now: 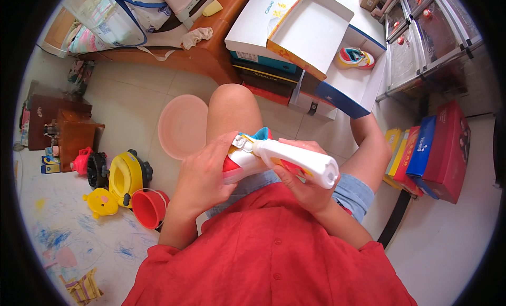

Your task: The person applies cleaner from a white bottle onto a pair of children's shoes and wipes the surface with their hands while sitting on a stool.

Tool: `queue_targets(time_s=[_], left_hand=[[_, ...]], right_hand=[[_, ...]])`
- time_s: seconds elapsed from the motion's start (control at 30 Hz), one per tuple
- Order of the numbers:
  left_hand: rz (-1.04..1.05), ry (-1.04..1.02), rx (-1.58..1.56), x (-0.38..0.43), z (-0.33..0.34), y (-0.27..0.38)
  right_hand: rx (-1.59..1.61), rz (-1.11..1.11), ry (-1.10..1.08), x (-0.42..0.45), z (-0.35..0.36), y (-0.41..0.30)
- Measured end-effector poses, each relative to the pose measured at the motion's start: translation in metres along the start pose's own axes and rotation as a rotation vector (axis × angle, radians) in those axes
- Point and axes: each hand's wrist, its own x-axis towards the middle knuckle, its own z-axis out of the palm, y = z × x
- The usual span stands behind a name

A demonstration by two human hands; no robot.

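Observation:
Above my lap, my left hand (209,173) grips a small white, red and blue shoe (247,163). My right hand (308,183) is closed around a white plastic bottle (302,159) with a red and yellow label. The bottle lies tilted, its narrow top end at the shoe's upper and its base towards the right. Whether the tip touches the shoe cannot be told. A similar colourful shoe (355,58) rests inside an open blue and white shoebox (344,84) beyond my right knee.
A pink basin (184,126) stands on the floor left of my knee. A red bucket (149,208) and a yellow child's potty (125,175) are further left. Stacked shoeboxes (265,68) stand ahead, with a box lid (310,33) on them. Clear-fronted drawers (438,29) and upright boxes (440,159) are on the right.

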Motion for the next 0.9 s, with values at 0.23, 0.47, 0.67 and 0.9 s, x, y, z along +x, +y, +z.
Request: queue_targets(time_s=[0.23,0.47,0.67,0.9], left_hand=[[-0.006,-0.016,0.027,0.006,0.006,0.006],[-0.056,-0.029,-0.035,0.01,0.004,0.011],[-0.059,-0.083,-0.035,0.011,0.006,0.01],[-0.06,-0.064,-0.037,0.01,0.01,0.012]], right_hand=[[-0.094,-0.11,0.028,0.005,0.004,-0.001],[-0.15,0.002,0.043,0.001,-0.007,-0.001],[-0.084,0.028,0.051,0.002,-0.007,-0.002],[-0.135,-0.029,0.046,0.004,0.0,-0.002]])
